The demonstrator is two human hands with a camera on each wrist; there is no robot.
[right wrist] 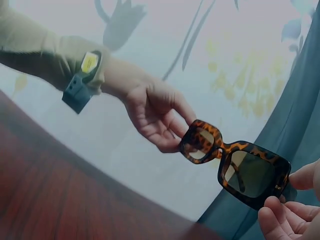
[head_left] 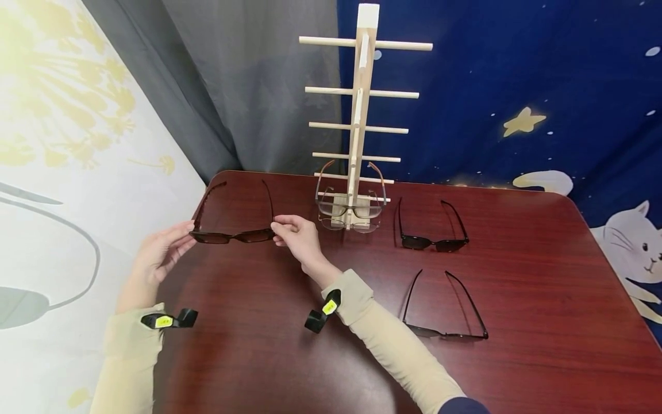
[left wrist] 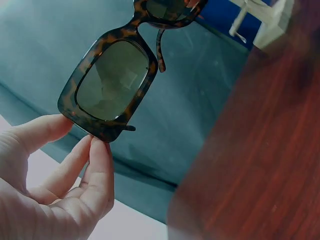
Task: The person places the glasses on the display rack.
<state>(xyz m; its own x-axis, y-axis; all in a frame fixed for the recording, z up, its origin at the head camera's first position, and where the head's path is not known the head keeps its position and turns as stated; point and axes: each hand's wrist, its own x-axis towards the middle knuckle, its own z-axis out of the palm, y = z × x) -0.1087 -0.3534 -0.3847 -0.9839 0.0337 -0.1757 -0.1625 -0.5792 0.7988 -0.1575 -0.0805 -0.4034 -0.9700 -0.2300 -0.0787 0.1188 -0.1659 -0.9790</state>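
Tortoiseshell sunglasses (right wrist: 252,172) with thick square frames and dark lenses are held up between both hands, temples unfolded and pointing away. My left hand (head_left: 164,253) pinches one outer corner of the frame between thumb and fingertips, as the left wrist view shows close up on the sunglasses (left wrist: 112,82). At the opposite corner, my right hand (head_left: 301,238) pinches the frame near the hinge. In the head view the sunglasses (head_left: 233,237) overlap the left part of the table, left of a wooden display stand (head_left: 362,86).
Two pairs of glasses, one with thin metal rims (head_left: 367,228) and one with darker frames (head_left: 385,195), hang low on the stand. Right of it on the brown table (head_left: 543,287) lie black sunglasses (head_left: 434,244) and, nearer, another dark pair (head_left: 445,333). Curtains hang behind.
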